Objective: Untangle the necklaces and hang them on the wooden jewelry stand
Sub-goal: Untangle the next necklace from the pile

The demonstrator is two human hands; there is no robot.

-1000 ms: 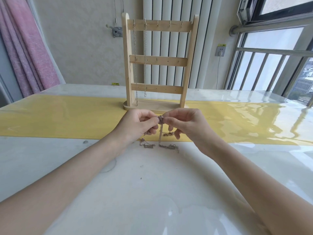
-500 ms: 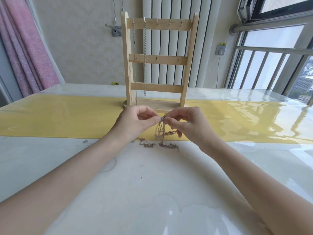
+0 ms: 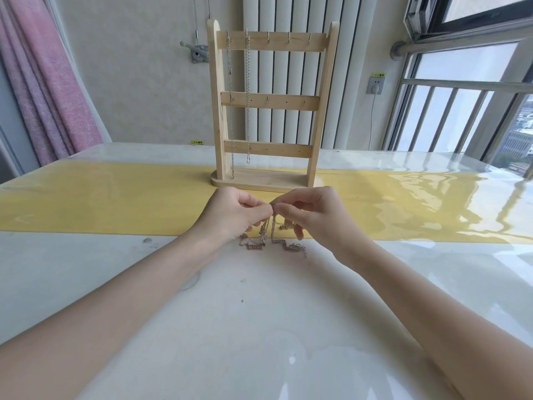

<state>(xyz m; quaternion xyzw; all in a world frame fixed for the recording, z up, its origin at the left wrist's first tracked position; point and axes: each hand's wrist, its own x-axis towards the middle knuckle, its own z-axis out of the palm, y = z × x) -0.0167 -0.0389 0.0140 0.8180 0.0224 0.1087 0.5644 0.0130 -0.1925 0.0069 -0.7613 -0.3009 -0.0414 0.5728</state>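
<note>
From the head view, our left hand [image 3: 230, 215] and right hand [image 3: 314, 217] both pinch the tangled necklaces [image 3: 274, 238] just above the tabletop [image 3: 259, 327], near its middle; the wooden jewelry stand [image 3: 266, 111] stands just behind, two chains [image 3: 247, 96] hanging.

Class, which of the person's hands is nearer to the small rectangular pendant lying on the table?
Left. The left hand is just above the rectangular pendant; the right hand is farther off to its right.
</note>
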